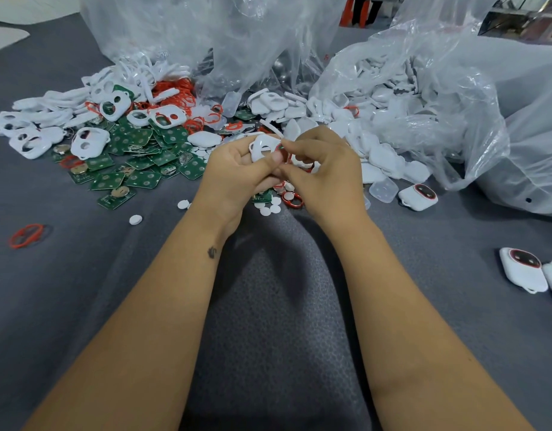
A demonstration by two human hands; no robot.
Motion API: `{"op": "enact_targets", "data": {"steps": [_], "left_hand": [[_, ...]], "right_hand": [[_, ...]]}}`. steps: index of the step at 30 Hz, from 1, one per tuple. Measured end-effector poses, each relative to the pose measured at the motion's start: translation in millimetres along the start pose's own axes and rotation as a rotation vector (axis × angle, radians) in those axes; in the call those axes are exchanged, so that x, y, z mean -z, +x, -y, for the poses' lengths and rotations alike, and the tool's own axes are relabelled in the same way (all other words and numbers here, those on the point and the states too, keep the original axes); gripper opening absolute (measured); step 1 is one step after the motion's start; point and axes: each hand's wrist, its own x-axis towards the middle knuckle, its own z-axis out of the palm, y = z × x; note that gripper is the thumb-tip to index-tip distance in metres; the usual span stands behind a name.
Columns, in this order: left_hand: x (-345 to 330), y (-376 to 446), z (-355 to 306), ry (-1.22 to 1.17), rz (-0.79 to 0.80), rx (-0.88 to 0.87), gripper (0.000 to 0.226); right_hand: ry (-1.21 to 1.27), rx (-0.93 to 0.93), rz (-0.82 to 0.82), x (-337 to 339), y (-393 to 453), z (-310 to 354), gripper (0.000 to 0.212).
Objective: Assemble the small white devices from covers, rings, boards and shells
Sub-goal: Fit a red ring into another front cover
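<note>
My left hand [237, 172] holds a white cover [262, 148] with two holes, thumb pressed on its lower edge. My right hand [324, 169] pinches a red ring [282, 150] against the cover's right hole. Both hands meet above the grey table, just in front of the parts piles. Green boards [137, 150] lie heaped to the left, more white covers [88, 144] beside them, red rings [178, 91] behind. White shells [383, 157] spill from a plastic bag on the right.
Finished white devices lie at right [419, 197] and far right [521, 269]. A loose red ring [27, 235] lies on the grey mat [268, 306] at left. Small white discs [135, 219] are scattered near my wrists. Large clear plastic bags [423, 73] stand behind.
</note>
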Motion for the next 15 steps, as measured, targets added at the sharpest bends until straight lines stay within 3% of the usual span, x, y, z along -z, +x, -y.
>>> {"op": "enact_targets", "data": {"steps": [7, 15], "left_hand": [[2.7, 1.2, 0.1, -0.061, 0.023, 0.042, 0.013], [2.5, 0.3, -0.4, -0.065, 0.015, 0.020, 0.018]], "right_hand": [[0.105, -0.131, 0.037, 1.2, 2.4, -0.5, 0.032], [0.128, -0.138, 0.088, 1.1, 0.8, -0.6, 0.034]]}}
